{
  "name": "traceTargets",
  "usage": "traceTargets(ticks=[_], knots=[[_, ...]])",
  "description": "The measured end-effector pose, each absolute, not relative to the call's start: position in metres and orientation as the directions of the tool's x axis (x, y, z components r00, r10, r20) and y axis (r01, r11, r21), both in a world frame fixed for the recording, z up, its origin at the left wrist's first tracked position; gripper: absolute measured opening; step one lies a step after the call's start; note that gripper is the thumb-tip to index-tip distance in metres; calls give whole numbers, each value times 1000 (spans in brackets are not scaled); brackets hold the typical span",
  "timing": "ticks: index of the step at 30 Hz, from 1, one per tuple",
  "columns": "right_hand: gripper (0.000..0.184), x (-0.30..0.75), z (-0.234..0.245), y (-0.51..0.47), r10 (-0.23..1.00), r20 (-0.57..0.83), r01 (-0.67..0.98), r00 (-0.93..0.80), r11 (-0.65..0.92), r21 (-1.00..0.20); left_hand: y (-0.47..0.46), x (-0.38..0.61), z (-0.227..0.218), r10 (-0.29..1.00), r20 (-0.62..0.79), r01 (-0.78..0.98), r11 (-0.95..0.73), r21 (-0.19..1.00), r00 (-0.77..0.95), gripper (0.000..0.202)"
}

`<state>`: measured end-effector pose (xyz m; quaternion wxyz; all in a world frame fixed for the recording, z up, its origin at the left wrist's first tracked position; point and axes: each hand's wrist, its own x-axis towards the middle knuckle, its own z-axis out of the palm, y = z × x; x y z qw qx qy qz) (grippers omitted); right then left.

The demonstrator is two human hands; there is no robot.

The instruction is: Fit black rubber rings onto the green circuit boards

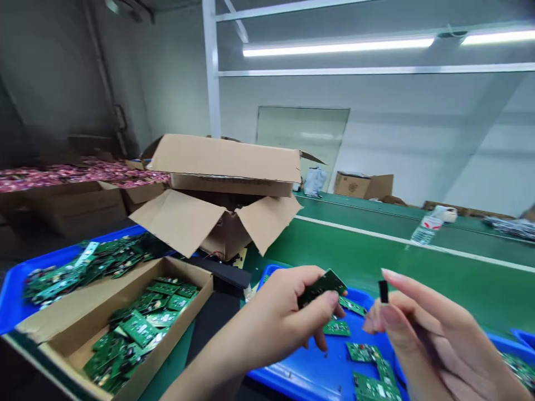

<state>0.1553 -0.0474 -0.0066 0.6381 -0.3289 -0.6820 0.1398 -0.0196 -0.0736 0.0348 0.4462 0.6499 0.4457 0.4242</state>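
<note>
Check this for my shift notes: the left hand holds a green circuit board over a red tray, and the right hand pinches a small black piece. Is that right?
Not quite: the tray is blue, not red, as the head view shows. The left hand holds a green circuit board over it, and the right hand pinches a small black piece.

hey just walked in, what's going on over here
A person is working over a blue tray with both hands. The left hand holds a green circuit board, while the right hand pinches a small black piece between the fingertips. The piece and the board are apart at this moment. More green boards lie in the tray, and an open cardboard box on the left holds a pile of others.
</note>
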Motion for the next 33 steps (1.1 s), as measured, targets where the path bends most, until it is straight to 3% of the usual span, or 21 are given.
traceTargets(ticks=[5, 10, 15, 21, 28, 33], knots=[[66, 153, -6, -43, 524, 820, 171, -232, 852, -495, -75, -20, 35, 960, 145, 199, -194, 961, 240, 27], [63, 152, -12, -40, 506, 827, 227, -246, 859, -458, -76, -21, 35, 948, 122, 183, -181, 966, 293, 29], [72, 150, -9, -38, 405, 847, 195, -345, 913, -357, -75, -20, 37, 931, 142, 167, -207, 964, 336, 29], [74, 151, -11, -36, 380, 850, 251, -365, 919, -303, -75, -19, 40, 910, 265, 206, -340, 918, 320, 26], [77, 150, -7, -35, 330, 847, 188, -417, 943, -275, -75, -16, 35, 915, 143, 83, -187, 979, 378, 31], [75, 150, -6, -36, 332, 852, 227, -404, 939, -258, -75, -16, 34, 919, 146, 86, -189, 978, 366, 29]])
